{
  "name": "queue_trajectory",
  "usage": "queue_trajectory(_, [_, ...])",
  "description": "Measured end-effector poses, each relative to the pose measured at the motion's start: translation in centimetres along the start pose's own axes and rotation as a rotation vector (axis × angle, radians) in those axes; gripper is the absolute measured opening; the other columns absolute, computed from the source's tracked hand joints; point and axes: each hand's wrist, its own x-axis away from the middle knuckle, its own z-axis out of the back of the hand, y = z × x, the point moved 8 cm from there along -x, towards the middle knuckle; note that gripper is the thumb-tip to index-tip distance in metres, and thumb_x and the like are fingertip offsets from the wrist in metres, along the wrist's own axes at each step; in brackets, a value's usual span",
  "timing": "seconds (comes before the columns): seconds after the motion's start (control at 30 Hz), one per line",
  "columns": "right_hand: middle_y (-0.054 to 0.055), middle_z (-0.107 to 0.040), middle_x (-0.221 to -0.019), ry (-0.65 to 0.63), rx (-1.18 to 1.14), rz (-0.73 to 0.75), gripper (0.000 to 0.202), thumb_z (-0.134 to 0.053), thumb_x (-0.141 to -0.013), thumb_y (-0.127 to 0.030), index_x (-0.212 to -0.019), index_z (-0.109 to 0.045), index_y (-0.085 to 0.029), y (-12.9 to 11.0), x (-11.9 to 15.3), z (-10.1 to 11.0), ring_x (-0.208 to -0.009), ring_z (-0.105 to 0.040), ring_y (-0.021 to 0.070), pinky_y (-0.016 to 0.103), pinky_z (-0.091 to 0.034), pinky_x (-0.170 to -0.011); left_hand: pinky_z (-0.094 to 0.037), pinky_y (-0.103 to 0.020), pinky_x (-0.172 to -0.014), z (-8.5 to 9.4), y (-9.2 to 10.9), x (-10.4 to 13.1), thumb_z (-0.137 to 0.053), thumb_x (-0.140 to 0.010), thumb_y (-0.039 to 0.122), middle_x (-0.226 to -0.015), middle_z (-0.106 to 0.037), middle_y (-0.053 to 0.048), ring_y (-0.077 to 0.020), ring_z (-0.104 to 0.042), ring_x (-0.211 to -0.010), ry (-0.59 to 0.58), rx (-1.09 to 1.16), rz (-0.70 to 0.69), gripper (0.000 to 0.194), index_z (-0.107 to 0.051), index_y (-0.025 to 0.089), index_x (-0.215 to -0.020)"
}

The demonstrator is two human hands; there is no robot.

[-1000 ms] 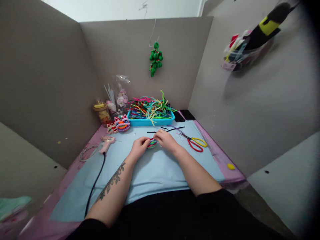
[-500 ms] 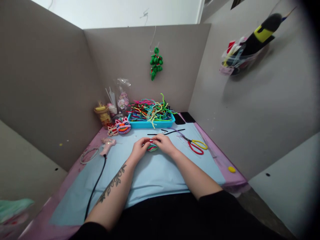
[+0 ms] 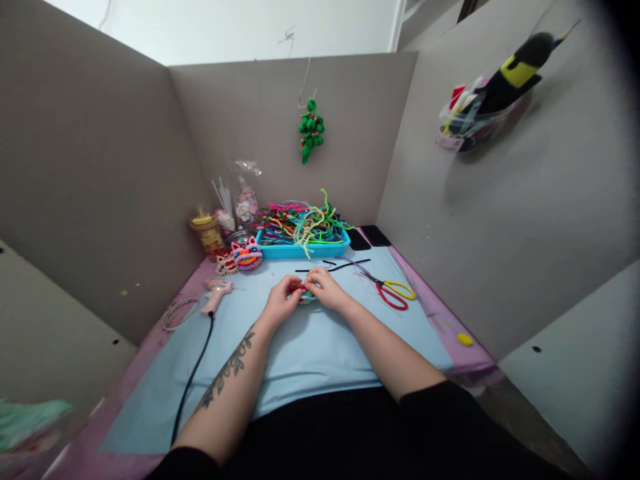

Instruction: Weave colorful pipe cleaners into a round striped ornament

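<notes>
A small red and green fuzzy piece (image 3: 307, 297) is between my two hands at the middle of the blue cloth (image 3: 320, 347). My left hand (image 3: 283, 297) has its fingers closed round the left side of the piece. My right hand (image 3: 323, 287) pinches it from the right and top, and my fingers cover much of it. Just beyond the hands lie thin black stems (image 3: 353, 263). Scissors with one red and one yellow handle (image 3: 393, 292) rest to the right. To the left is a pink glue gun (image 3: 217, 295) with a black cord.
A blue tray (image 3: 305, 251) heaped with coloured fuzzy stems stands at the back. Lion-face figures (image 3: 247, 255) and a cup (image 3: 209, 235) are at back left, dark flat objects (image 3: 376, 235) at back right. A yellow lid (image 3: 465, 340) lies near the right edge.
My left hand has turned slightly and my fingers have shifted on the piece, which now shows less green. The whole view has moved a little.
</notes>
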Motion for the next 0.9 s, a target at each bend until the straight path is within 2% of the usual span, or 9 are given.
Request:
queue_trajectory(0.13, [0.002, -0.051, -0.085, -0.038, -0.073, -0.022, 0.01, -0.052, -0.079, -0.019, -0.075, -0.061, -0.018, 0.0, 0.0, -0.5, -0.089, -0.05, 0.0163, 0.032, -0.039, -0.087, -0.047, -0.026, -0.067, 0.0, -0.9, 0.0, -0.057, -0.075, 0.023, -0.077, -0.064, -0.002, -0.0147, -0.061, -0.071, 0.019, 0.053, 0.077, 0.017, -0.053, 0.018, -0.091])
queue_trajectory(0.23, [0.001, -0.053, -0.08, -0.043, -0.123, -0.039, 0.007, -0.054, -0.076, -0.019, -0.073, -0.06, -0.019, 0.0, -0.1, -0.5, -0.086, -0.051, 0.016, 0.031, -0.04, -0.085, -0.046, -0.024, -0.065, -0.1, -1.1, -0.1, -0.057, -0.074, 0.023, -0.074, -0.063, -0.001, -0.0137, -0.06, -0.069, 0.022, 0.1, 0.083, 0.018, -0.051, 0.018, -0.09])
queue_trajectory(0.37, [0.0, -0.056, -0.085, 0.023, -0.295, -0.11, 0.013, -0.05, -0.072, -0.016, -0.082, -0.057, -0.02, 0.9, -0.2, -0.1, -0.086, -0.053, 0.0148, 0.03, -0.041, -0.083, -0.044, -0.023, -0.063, 0.2, -1.1, -0.2, -0.059, -0.072, 0.023, -0.073, -0.062, 0.001, -0.0128, -0.06, -0.067, 0.05, 0.129, 0.114, 0.02, -0.049, 0.018, -0.089])
queue_trajectory(0.47, [-0.001, -0.057, -0.082, 0.084, -0.404, -0.159, 0.014, -0.049, -0.07, -0.017, -0.083, -0.054, -0.019, 1.8, -0.3, 0.4, -0.079, -0.055, 0.0137, 0.029, -0.043, -0.078, -0.044, -0.023, -0.062, 0.6, -1.0, -0.2, -0.06, -0.072, 0.024, -0.073, -0.061, 0.001, -0.0122, -0.059, -0.065, 0.077, 0.159, 0.152, 0.021, -0.048, 0.018, -0.088])
queue_trajectory(0.6, [-0.001, -0.057, -0.073, 0.149, -0.345, -0.191, 0.01, -0.055, -0.067, -0.022, -0.076, -0.054, -0.018, 2.3, -0.3, 1.4, -0.068, -0.053, 0.0136, 0.028, -0.044, -0.069, -0.044, -0.023, -0.062, 0.7, -0.9, -0.2, -0.06, -0.071, 0.025, -0.073, -0.061, 0.001, -0.0119, -0.059, -0.066, 0.079, 0.178, 0.166, 0.021, -0.049, 0.018, -0.088])
queue_trajectory(0.77, [-0.003, -0.054, -0.065, 0.135, -0.302, -0.183, 0.01, -0.056, -0.066, -0.024, -0.073, -0.054, -0.017, 1.7, -0.2, 1.5, -0.06, -0.05, 0.0123, 0.026, -0.042, -0.061, -0.044, -0.023, -0.062, 0.6, -1.3, -0.2, -0.063, -0.07, 0.027, -0.072, -0.061, 0.0, -0.0127, -0.06, -0.067, 0.089, 0.214, 0.168, 0.024, -0.05, 0.017, -0.088])
queue_trajectory(0.9, [-0.003, -0.054, -0.065, 0.131, -0.292, -0.131, 0.009, -0.054, -0.068, -0.024, -0.075, -0.053, -0.018, 1.0, -0.1, 1.4, -0.061, -0.051, 0.0123, 0.026, -0.042, -0.061, -0.043, -0.023, -0.061, 0.2, -1.9, -0.2, -0.064, -0.071, 0.029, -0.07, -0.063, 0.0, -0.0124, -0.06, -0.064, 0.046, 0.272, 0.208, 0.028, -0.051, 0.017, -0.092])
